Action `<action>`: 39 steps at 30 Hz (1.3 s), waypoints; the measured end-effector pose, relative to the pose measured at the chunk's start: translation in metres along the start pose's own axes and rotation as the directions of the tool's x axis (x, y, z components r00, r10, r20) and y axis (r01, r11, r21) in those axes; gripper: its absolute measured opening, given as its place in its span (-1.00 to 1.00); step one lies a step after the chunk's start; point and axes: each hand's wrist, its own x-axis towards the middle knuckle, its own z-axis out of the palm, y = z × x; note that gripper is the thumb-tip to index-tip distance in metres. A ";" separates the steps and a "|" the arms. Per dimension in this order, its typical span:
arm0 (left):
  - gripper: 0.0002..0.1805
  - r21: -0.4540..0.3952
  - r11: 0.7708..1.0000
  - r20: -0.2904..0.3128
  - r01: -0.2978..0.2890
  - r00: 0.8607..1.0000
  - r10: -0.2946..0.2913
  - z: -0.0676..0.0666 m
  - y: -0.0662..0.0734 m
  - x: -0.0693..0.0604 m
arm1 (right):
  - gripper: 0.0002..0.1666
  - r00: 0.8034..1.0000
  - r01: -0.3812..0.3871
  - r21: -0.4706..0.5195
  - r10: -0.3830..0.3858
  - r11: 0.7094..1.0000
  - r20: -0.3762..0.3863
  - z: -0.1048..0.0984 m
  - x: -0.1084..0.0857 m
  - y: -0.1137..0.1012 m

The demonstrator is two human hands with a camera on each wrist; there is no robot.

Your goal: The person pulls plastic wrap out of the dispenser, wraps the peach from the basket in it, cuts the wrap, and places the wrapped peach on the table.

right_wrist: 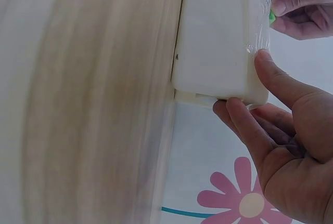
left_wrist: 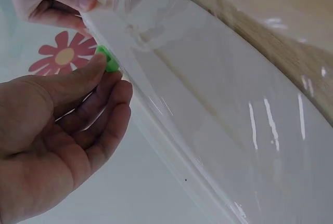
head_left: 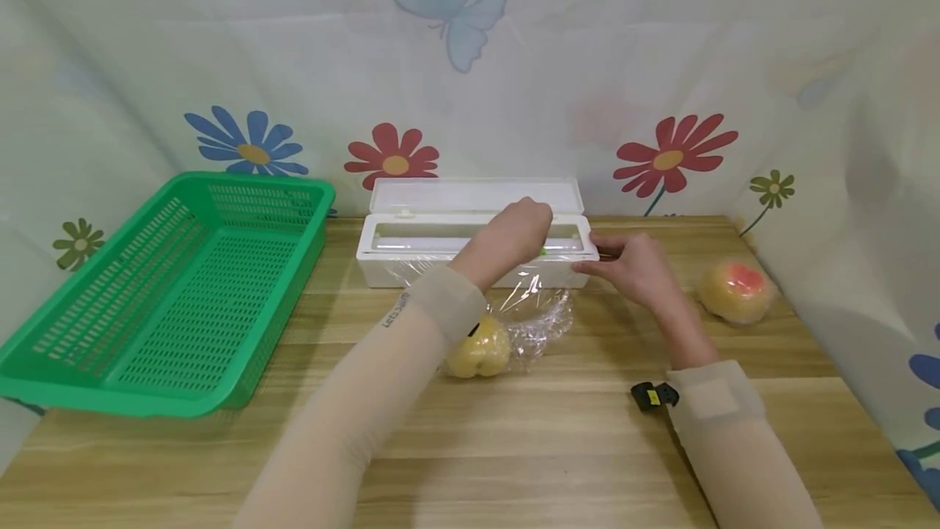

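A white cling film dispenser stands at the back of the table with its lid raised. My left hand pinches a small green slide cutter on the dispenser's edge, between thumb and fingers. At the right end of the box, my right hand grips the corner, thumb on the front edge and fingers against the end. Clear cling film hangs over the front onto the table. A lobed yellow fruit or vegetable lies at the film, partly hidden by the left sleeve.
On the left stands a green perforated plastic basket. A round yellow-and-red fruit, seemingly wrapped in film, sits at the table's right side. Behind the wooden table hangs a flowered curtain.
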 end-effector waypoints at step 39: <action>-0.93 -0.211 0.976 0.039 0.049 0.998 -0.042 -0.008 -0.079 -0.054 | -0.18 1.000 -0.022 0.015 0.021 1.000 0.023 0.001 -0.001 0.000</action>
